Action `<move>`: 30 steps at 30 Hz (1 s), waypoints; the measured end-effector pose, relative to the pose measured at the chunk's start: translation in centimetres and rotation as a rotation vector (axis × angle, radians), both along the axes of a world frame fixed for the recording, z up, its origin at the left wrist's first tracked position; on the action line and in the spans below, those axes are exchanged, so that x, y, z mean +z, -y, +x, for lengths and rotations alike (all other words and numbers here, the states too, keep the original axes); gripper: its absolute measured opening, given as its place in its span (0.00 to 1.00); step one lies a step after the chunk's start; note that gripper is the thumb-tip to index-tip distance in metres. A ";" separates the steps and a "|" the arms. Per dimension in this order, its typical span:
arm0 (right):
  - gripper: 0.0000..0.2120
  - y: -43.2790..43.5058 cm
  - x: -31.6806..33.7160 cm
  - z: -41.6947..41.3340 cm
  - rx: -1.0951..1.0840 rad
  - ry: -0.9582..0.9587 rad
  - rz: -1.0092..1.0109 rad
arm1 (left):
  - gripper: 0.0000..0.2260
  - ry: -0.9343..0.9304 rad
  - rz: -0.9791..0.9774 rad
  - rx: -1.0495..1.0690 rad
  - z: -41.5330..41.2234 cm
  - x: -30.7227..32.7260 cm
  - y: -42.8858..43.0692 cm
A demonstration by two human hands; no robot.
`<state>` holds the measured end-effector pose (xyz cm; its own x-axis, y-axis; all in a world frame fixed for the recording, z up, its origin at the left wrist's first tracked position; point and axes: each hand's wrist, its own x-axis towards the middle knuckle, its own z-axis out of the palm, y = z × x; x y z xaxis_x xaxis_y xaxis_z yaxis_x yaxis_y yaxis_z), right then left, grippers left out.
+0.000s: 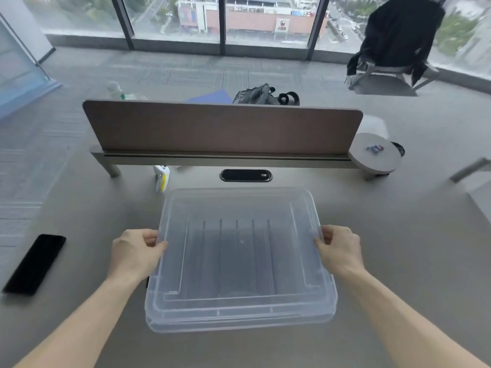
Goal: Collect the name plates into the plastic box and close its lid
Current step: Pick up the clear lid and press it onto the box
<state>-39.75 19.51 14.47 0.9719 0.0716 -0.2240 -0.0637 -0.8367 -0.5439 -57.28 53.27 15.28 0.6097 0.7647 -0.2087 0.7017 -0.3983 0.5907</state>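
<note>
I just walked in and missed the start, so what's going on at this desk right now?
A person holds a clear plastic lid by its two sides, left hand on one edge, right hand on the other, over the plastic box on the grey desk. The lid looks tilted, not yet pressed shut. A black phone lies to the left. What the box holds is too blurred to tell.

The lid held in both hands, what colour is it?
The lid is clear, colourless plastic with raised ribs, seen in the head view.
</note>
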 end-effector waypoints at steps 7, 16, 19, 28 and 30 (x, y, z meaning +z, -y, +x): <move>0.07 0.4 0.0 -0.8 0.002 -0.018 -0.009 | 0.09 -0.045 0.001 -0.013 -0.2 -0.2 0.1; 0.07 0.9 -0.6 -1.5 0.012 -0.048 -0.007 | 0.11 -0.145 -0.025 -0.026 -0.5 -0.5 -0.3; 0.06 0.9 -1.1 -1.7 0.001 -0.027 0.000 | 0.12 -0.130 -0.028 -0.013 -0.6 -1.0 -0.2; 0.15 1.4 -1.9 -1.5 -0.049 -0.025 0.068 | 0.14 -0.111 -0.085 0.034 -0.8 -1.5 -0.4; 0.25 2.0 -2.6 -1.3 -0.077 -0.050 0.081 | 0.18 -0.081 -0.108 0.053 -1.1 -1.8 -0.6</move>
<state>-41.03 17.50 11.90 0.9630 0.0168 -0.2689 -0.1551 -0.7815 -0.6044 -58.42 53.86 13.43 0.5467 0.7659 -0.3383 0.7675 -0.2968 0.5683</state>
